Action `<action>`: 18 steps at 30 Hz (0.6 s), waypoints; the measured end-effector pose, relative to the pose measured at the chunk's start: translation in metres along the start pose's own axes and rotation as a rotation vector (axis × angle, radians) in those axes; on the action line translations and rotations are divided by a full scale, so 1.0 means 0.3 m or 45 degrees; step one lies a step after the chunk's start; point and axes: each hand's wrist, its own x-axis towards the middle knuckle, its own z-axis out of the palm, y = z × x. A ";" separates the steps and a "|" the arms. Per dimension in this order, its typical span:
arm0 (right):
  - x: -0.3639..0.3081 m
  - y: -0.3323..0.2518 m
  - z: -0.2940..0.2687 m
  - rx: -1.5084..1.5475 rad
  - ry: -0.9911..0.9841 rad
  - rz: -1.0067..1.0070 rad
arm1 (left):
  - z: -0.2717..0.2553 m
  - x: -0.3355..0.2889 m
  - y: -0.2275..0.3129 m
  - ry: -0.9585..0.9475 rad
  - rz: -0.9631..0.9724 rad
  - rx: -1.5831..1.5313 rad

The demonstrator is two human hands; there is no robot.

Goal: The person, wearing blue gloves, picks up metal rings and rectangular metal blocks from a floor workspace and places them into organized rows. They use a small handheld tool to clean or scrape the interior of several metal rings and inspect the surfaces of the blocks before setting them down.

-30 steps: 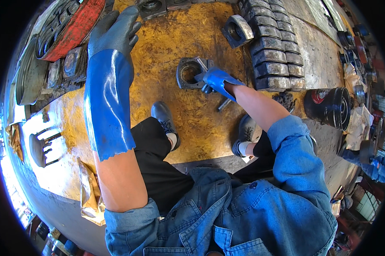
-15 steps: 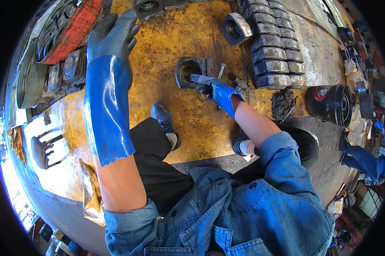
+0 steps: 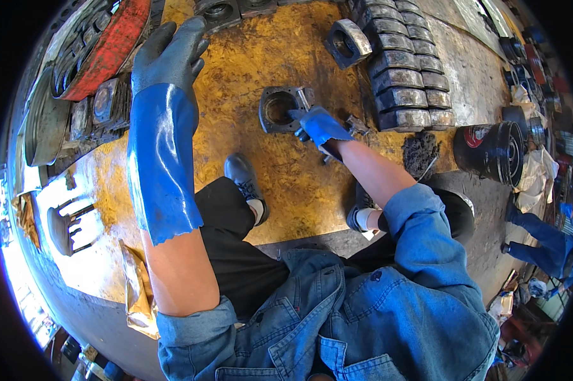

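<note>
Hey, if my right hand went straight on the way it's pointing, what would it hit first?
Probably the metal block with the round bore. Your right hand points forward and left at it, very close by; whether the two touch is unclear from above.

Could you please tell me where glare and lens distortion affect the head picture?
In the head view, glare bleaches the yellow surface nearly white at its lower left; head view again, bright streaks shine on the left glove's blue cuff; also head view, straight edges bow near the dark round border.

Glossy glove cuff (image 3: 164, 159); matt metal block (image 3: 266, 114)
</note>
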 end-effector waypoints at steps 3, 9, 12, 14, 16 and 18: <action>-0.025 0.019 -0.028 0.001 0.077 0.023 | 0.012 0.005 -0.014 -0.009 0.000 -0.017; -0.120 -0.069 -0.004 0.045 -0.005 -0.146 | -0.006 0.001 0.004 -0.015 0.039 -0.005; -0.130 -0.082 -0.010 -0.067 0.100 -0.091 | 0.018 -0.001 -0.009 -0.035 0.009 -0.005; -0.131 -0.093 0.001 -0.136 0.152 -0.056 | 0.028 0.001 -0.016 -0.024 -0.001 0.002; -0.091 -0.055 -0.022 -0.120 0.132 -0.051 | 0.035 -0.003 -0.006 -0.028 0.006 -0.003; -0.006 0.028 -0.062 -0.025 0.048 -0.074 | 0.042 -0.010 0.006 -0.022 0.003 -0.005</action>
